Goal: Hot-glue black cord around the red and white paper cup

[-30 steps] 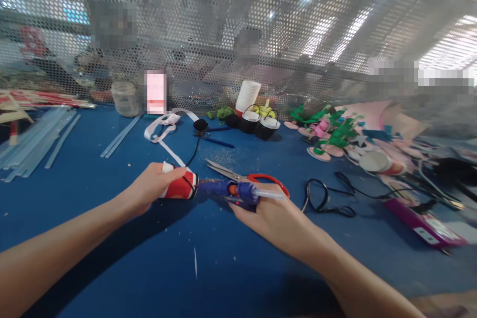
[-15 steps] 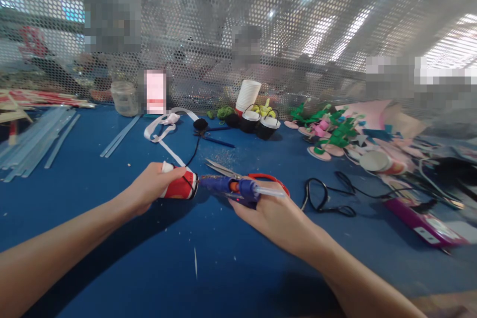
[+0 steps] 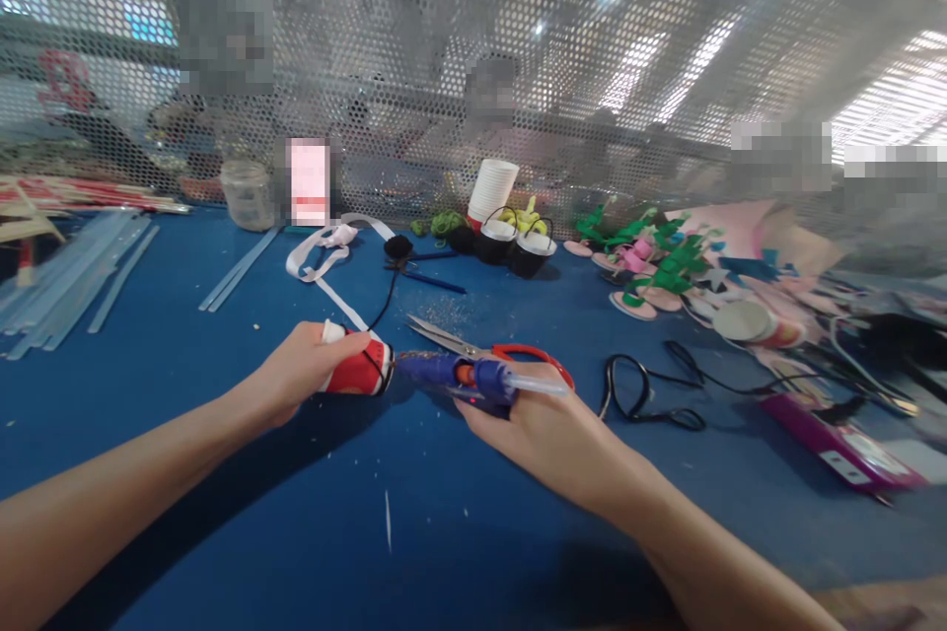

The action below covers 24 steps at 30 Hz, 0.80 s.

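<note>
cup [image 3: 353, 375] and glue gun [image 3: 448, 372], end to end

the left hand [image 3: 297, 367] is closed around the red and white cup, which lies on its side above the table [image 3: 296, 532]. the right hand [image 3: 537, 419] grips the blue glue gun, its nozzle at the cup's black-edged end; whether they touch, i cannot tell. black yarn [image 3: 398, 247] sits in a ball farther back, a strand running from it to the cup. white ribbon [image 3: 341, 304] trails close to the cup's upper side. open scissors [image 3: 524, 349] with red handles lie just behind the gun. two small black buckets [image 3: 498, 245] stand farther back, beside a white stack of cups [image 3: 494, 187].
</note>
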Each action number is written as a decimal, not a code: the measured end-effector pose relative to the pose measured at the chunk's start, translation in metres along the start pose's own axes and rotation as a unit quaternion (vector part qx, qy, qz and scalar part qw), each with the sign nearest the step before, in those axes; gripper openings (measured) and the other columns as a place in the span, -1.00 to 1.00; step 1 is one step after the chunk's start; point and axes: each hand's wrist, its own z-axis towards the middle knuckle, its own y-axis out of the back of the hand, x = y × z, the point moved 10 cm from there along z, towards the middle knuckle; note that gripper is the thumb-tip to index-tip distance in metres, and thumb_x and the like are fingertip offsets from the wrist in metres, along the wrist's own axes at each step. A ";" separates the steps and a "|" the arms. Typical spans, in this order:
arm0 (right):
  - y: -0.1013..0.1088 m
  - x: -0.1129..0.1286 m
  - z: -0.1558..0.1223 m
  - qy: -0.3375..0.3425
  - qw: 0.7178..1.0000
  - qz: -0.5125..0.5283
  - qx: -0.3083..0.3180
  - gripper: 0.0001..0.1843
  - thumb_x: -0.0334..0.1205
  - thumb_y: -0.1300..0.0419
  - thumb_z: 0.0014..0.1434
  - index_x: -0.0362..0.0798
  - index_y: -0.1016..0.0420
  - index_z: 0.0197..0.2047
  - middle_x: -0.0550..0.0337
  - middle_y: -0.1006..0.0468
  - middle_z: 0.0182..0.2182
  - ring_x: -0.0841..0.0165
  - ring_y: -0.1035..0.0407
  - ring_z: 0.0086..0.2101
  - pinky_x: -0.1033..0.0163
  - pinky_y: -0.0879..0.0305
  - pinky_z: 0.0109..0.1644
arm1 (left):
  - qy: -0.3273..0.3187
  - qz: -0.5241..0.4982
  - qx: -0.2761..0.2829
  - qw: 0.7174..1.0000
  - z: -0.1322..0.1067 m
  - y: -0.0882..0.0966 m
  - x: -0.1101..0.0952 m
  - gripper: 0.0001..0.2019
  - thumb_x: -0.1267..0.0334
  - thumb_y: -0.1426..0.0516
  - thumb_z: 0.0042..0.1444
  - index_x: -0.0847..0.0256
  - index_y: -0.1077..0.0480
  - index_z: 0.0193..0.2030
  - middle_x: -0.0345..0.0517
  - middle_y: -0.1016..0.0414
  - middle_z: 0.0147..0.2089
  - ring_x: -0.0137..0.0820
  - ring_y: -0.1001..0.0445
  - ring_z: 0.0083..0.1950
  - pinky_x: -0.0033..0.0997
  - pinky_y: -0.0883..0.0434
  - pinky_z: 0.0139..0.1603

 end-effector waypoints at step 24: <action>-0.001 -0.001 0.000 -0.009 1.000 0.000 0.009 -0.92 -0.42 -0.03 -0.04 -0.11 -0.32 -0.46 0.24 -0.37 -0.56 0.45 -0.22 -0.53 0.36 -0.16 -0.43 | 0.010 -0.001 0.011 1.000 0.002 -0.002 0.005 -0.71 0.05 -0.13 -0.17 0.29 -0.34 -0.57 -0.24 -0.33 -0.66 -0.46 -0.26 -0.60 -0.48 -0.10 -0.53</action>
